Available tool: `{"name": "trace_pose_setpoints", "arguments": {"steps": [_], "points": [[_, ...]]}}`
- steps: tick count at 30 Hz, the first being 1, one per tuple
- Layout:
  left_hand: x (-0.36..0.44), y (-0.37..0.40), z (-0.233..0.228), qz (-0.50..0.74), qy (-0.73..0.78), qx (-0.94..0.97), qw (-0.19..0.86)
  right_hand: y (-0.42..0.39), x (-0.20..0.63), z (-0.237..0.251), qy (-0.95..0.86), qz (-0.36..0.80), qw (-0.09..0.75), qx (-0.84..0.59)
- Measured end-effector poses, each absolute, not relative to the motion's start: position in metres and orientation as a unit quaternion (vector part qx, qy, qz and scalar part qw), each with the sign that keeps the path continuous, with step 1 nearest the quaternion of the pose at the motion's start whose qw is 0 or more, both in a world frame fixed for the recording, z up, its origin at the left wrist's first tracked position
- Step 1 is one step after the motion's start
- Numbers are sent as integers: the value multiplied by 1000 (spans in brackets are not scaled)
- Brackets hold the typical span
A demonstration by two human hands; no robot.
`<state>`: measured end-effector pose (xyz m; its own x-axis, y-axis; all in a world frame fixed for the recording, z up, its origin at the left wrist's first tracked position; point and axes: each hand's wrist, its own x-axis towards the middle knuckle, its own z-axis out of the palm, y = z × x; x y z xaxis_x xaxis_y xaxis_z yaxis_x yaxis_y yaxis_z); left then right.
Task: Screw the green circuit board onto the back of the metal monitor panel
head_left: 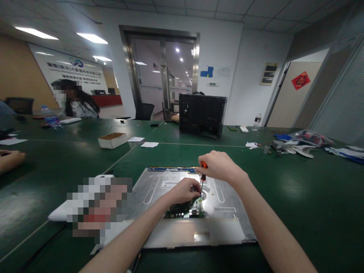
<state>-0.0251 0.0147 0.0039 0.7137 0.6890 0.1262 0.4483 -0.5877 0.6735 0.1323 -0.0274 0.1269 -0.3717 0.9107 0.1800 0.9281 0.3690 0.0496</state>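
While a co-worker's hand [10, 159] rests flat at the far left edge of the green table [298, 197], a small open cardboard box [112, 140] and two white paper slips [149, 144] lie farther back, apart from the work. Nearer, a blurred patch hides part of a white object [61, 213] just left of the panel [182, 231], a flat, dull grey sheet-metal rectangle with pressed grooves, laid face down so its back is reachable. On it sits a small green circuit board [184, 210], studded with metal connectors. The left hand [183, 190] curls over the board's top edge, fingers pressed down on it, seemingly to steady it. The right hand [218, 165] pinches the orange handle of a thin screwdriver [202, 178], held upright so the tip meets the board just beside the left fingers. Behind stands a black, boxy metal case [201, 115]; at the right lie a water bottle [257, 121] and a scatter of white and blue parts [295, 148], well apart from the hands
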Motion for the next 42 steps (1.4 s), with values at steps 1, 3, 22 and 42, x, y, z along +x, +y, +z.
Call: {"name": "trace_pose_setpoints", "arguments": {"steps": [1,3,22,42], "points": [[-25,15,4,191,328,870,314,-28,133,127,-824,-72,59,-559],[-25,15,3,191,330,870,312,-29,135,128,-825,-66,56,-559],[-25,15,2,194,332,868,313,-30,137,127,-835,-41,56,-547],[-24,15,3,193,333,866,320,-32,138,128,-853,-18,57,-519]]}}
